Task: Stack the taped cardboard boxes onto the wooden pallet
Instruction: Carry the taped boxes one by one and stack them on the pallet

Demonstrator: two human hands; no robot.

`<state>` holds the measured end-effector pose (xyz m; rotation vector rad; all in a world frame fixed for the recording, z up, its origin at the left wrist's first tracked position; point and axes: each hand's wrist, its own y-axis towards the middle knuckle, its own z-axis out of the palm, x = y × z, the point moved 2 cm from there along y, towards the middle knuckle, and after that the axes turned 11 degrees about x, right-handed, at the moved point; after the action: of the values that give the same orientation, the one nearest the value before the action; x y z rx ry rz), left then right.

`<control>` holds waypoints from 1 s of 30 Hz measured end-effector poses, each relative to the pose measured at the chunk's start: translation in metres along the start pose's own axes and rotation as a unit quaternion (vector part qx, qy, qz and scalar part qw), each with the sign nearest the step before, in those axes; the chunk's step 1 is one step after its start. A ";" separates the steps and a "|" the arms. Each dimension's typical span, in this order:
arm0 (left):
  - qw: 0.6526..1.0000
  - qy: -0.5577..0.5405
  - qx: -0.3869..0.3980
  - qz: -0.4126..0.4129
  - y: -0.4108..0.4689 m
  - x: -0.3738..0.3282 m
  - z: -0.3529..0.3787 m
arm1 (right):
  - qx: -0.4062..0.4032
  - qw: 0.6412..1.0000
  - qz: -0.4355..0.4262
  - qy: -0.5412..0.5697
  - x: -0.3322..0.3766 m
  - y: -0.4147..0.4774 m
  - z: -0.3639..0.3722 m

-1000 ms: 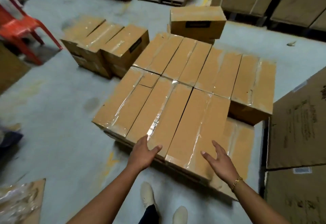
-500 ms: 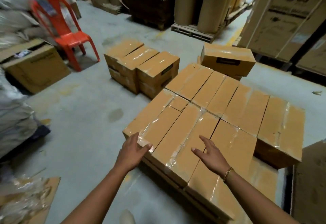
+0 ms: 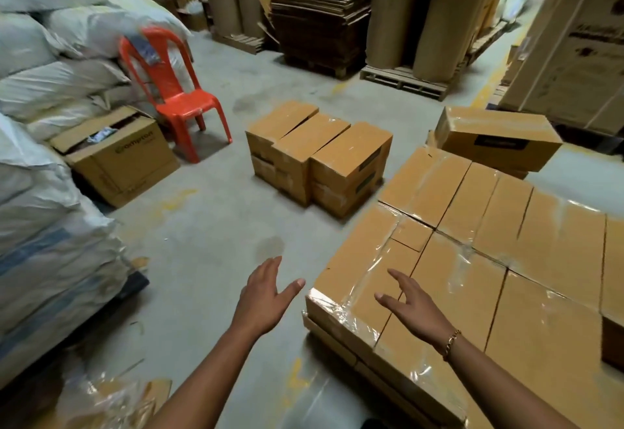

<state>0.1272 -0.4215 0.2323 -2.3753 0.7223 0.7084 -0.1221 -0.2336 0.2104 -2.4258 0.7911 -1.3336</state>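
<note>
A layer of taped cardboard boxes [image 3: 479,259] covers the wooden pallet [image 3: 332,339] at lower right; only the pallet's near edge shows beneath them. One more taped box [image 3: 496,138] lies on top at the far end. A separate group of taped boxes [image 3: 317,155], stacked two high, stands on the floor in the middle. My left hand [image 3: 263,297] hovers open over the floor, just left of the pallet corner. My right hand [image 3: 410,303] is open above the nearest box, fingers spread, holding nothing.
A red plastic chair [image 3: 175,90] and an open carton [image 3: 118,155] stand at left beside piled white sacks [image 3: 44,90]. Tall cardboard rolls [image 3: 439,13] on a pallet and stacked flat cardboard [image 3: 317,19] line the back. Bare concrete floor [image 3: 202,236] lies between me and the floor boxes.
My view has swung left toward the boxes on the floor. Both hands have lifted off the pallet boxes; the left now hangs over the floor beside the corner.
</note>
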 end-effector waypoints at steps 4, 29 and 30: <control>1.000 -0.017 0.009 -0.003 0.035 0.022 -0.024 | 0.004 1.000 0.001 0.020 0.024 0.050 0.003; 0.991 -0.041 0.126 -0.022 0.414 0.117 -0.231 | -0.025 0.981 0.086 0.174 0.185 0.418 -0.041; 0.990 -0.036 0.135 -0.016 0.433 0.117 -0.239 | -0.033 0.979 0.095 0.180 0.191 0.431 -0.041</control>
<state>0.0179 -0.9152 0.1794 -2.0999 0.7001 0.6357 -0.2187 -0.6942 0.1637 -2.1146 1.1401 -1.7138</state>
